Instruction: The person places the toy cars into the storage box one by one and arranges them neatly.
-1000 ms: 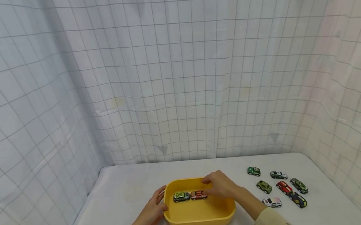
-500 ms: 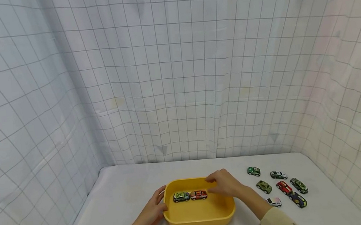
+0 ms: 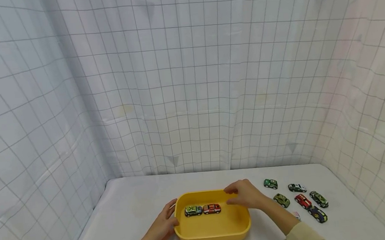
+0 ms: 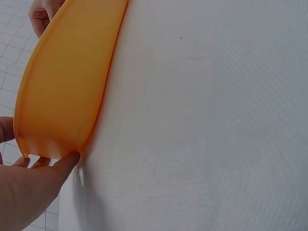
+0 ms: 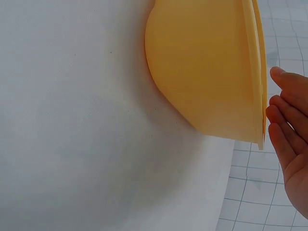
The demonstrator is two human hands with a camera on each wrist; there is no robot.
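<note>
A yellow plastic tub (image 3: 213, 239) lies across the front of the table. Inside, a green toy car (image 3: 193, 210) and a red toy car (image 3: 211, 208) stand end to end in one row. My left hand (image 3: 161, 227) holds the tub by its left end; in the left wrist view the thumb (image 4: 70, 161) presses the end wall, fingers curved about it. My right hand (image 3: 246, 194) hovers over the tub's right rear, fingers loosely bent and holding nothing, thumb apart from them. The right wrist view has those fingers (image 5: 281, 137) beside the rim.
Right of the tub, several toy cars lie loose: a dark green one (image 3: 271, 183), an olive one (image 3: 281, 200), a red one (image 3: 303, 201), a dark blue one (image 3: 317, 214). My right forearm partly hides a white car (image 3: 296, 215). Gridded white curtains (image 3: 190, 96) enclose the table.
My right hand has let go of the red toy car and drawn away to the right. Its forearm covers more of the white car. The left hand and tub have stayed put.
</note>
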